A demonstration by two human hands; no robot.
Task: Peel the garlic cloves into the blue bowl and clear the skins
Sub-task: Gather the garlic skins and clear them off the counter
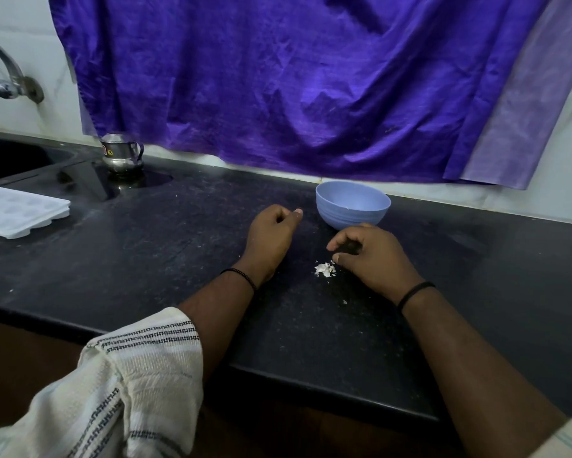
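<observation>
1 blue bowl point(353, 206), 1 skin pile point(325, 270); L hand point(271, 233) fisted, R hand point(373, 256) grip unclear.

A big purple cloth point(294, 84) hangs on the white wall point(20, 51) over a dark counter point(145, 259). At the far left a shiny tap point(8, 74) sticks out above what looks like a dark sink point(10, 160). The light is dim.

Counter point(145, 259): dark speckled stone, dull sheen. Bowl point(352, 206): matt blue plastic. Far-left pot point(122, 155): shiny metal. Curtain point(278, 87): creased purple cloth.
</observation>
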